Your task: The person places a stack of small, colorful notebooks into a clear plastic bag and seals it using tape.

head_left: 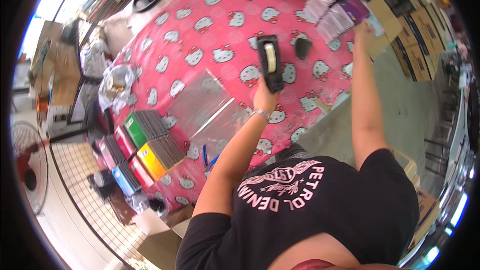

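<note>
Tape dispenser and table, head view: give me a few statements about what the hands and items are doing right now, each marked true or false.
1. The left hand grips a black tape dispenser. True.
2. The right hand rests flat on the table beside the dispenser. False: it reaches up to a stack of clear packets at the far edge.
3. The tablecloth is pink with a cartoon cat pattern. True.
4. The coloured boxes sit under the right hand. False: they lie in rows at the table's left edge, away from both hands.
5. Clear plastic bags lie flat on the table. True.
</note>
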### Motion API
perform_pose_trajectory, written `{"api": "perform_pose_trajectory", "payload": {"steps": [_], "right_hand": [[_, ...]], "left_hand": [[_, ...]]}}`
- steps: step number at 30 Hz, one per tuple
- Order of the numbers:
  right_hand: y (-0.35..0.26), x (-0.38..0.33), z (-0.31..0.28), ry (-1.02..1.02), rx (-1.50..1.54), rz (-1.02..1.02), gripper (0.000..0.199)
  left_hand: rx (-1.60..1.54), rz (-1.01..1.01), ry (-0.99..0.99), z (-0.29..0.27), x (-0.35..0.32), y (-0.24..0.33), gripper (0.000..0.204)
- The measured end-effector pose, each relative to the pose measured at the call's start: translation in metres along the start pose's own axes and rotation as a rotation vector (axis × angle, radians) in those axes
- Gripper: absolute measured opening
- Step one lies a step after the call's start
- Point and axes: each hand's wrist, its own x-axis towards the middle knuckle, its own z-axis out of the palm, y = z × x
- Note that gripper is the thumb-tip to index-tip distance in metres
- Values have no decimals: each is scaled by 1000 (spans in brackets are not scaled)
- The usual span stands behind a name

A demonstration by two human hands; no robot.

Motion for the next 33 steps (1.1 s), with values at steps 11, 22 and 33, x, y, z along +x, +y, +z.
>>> {"api": "perform_pose_trajectory", "payload": {"steps": [11,22,33], "right_hand": [[-105,-330,22,-811,111,-571,26],[-302,-676,180,-1441,113,-591,24],[-340,-756,195,-1401,-305,-347,48]], "left_hand": [[-57,434,770,-314,-39,-29,64],[427,-432,934,-595,-174,-333,42],[467,-454,727,-604,-181,-355,59]]}}
